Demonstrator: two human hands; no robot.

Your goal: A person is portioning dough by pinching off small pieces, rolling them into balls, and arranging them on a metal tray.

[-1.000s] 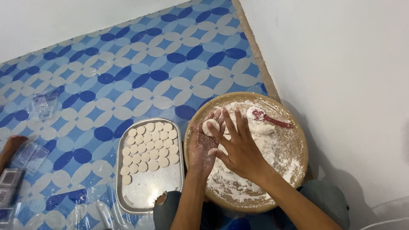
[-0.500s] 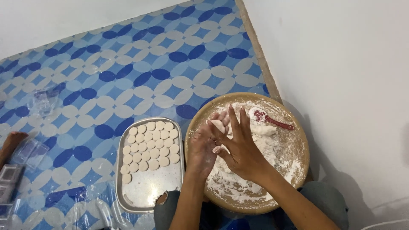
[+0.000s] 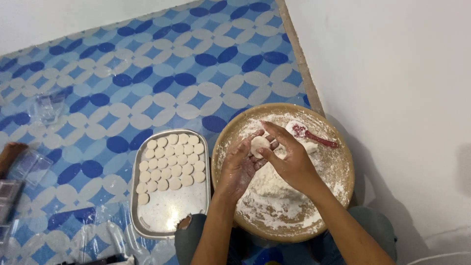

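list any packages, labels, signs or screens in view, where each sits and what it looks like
No labels, signs or screens show.
Clear plastic container: upper left on the patterned floor, small, see-through.
Clear plastic boxes: left edge, boxy, see-through, one darker; contents unclear.
Clear plastic wrap: bottom left beside the metal tray, crumpled, transparent.

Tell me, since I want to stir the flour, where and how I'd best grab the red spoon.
Take the red spoon by its handle end, coming from the right. The handle points right and lies bare on the board, while its bowl sits close by the right hand and dough piece.
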